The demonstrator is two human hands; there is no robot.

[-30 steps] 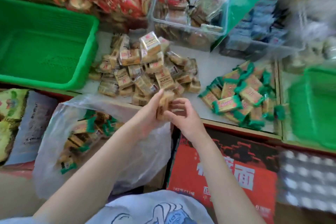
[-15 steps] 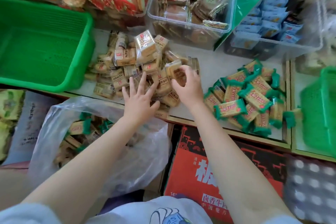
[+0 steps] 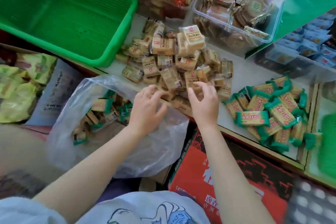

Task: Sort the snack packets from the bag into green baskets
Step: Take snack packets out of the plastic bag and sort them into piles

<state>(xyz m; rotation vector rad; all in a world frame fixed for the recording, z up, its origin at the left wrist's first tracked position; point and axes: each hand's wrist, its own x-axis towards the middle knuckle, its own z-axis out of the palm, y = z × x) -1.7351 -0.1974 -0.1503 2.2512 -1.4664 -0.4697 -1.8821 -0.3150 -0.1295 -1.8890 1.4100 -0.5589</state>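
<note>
Shelf (image 3: 241, 71) | tan packets (image 3: 174, 60) pile | fingers (image 3: 205, 87) touching near edge

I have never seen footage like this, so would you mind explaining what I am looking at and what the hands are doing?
There is no machine here: a person wears a camera on the head, looking down at their own two bare hands. The left hand and right hand reach, fingers loosely spread, into the near edge of a heap of beige snack packets on the pale shelf; whether either grips a packet is unclear. A pile of green-edged snack packets lies to the right, more sit in the clear plastic bag below, and an empty green plastic basket waits at upper left.
</note>
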